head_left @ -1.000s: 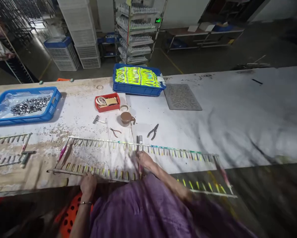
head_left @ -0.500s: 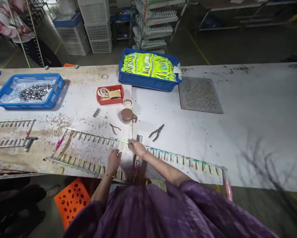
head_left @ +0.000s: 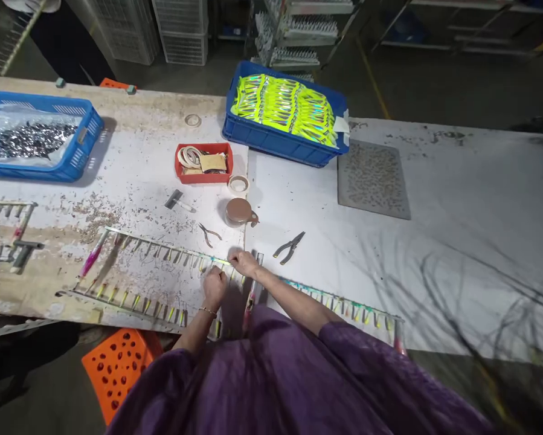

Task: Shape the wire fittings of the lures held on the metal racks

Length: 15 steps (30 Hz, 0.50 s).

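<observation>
My right hand (head_left: 244, 264) is closed at the far rail of a long rack (head_left: 162, 243), fingers curled down by a yellow-green stretch near its right end. Just below it, my left hand (head_left: 215, 286) is closed in a fist beside the small pieces hanging from that rail. What either hand pinches is hidden by the fingers. Small yellow-tipped pieces hang in a row along the rack's near rail (head_left: 130, 311) too. A second rack (head_left: 343, 301) with similar hanging pieces lies to the right, partly behind my right forearm.
Beyond my hands lie pliers (head_left: 290, 248), smaller pliers (head_left: 209, 234), a brown round container (head_left: 238, 211), a tape roll (head_left: 238, 184) and a scraper-like tool (head_left: 179, 201). Farther back stand a red box (head_left: 203, 178), a blue bin (head_left: 271, 142) of yellow lure-like pieces and a blue basket (head_left: 78, 154).
My left hand has closed into a fist and sits a little nearer the right hand. The right hand has shifted slightly left along the rail. The whole view has also shifted.
</observation>
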{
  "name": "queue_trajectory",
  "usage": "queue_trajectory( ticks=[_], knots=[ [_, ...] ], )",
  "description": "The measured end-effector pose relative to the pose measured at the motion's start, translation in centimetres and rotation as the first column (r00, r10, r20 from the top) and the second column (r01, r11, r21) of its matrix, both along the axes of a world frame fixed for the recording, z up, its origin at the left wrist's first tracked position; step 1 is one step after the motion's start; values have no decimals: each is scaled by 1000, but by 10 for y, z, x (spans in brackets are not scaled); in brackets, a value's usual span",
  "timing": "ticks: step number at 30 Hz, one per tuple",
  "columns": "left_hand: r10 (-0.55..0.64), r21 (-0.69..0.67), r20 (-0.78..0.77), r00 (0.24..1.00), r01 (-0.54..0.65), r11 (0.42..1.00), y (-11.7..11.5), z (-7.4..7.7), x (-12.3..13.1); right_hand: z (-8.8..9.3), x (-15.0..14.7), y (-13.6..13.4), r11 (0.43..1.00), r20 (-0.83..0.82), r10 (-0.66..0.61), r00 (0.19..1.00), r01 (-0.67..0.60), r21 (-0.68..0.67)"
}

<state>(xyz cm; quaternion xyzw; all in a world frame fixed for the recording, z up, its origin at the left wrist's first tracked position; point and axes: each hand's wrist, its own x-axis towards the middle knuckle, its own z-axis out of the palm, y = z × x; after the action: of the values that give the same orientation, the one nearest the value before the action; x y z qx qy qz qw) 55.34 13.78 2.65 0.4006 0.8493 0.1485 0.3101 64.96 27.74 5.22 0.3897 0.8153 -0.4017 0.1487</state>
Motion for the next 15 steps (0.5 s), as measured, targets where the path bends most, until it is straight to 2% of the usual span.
queue_trajectory(
  ticks=[7,12,15],
  knots=[
    [38,96,67,997,-45,994,-5,-10,6,-3,-4,17,995,-32,86,996,-88,-55],
    [55,107,86,995,-64,992,-7,-12,6,-2,-17,29,978,-59,190,980,-194,-77],
    [71,98,88,994,-80,992,-7,-13,7,-1,-21,33,978,-47,200,979,-203,-54]
  ],
)
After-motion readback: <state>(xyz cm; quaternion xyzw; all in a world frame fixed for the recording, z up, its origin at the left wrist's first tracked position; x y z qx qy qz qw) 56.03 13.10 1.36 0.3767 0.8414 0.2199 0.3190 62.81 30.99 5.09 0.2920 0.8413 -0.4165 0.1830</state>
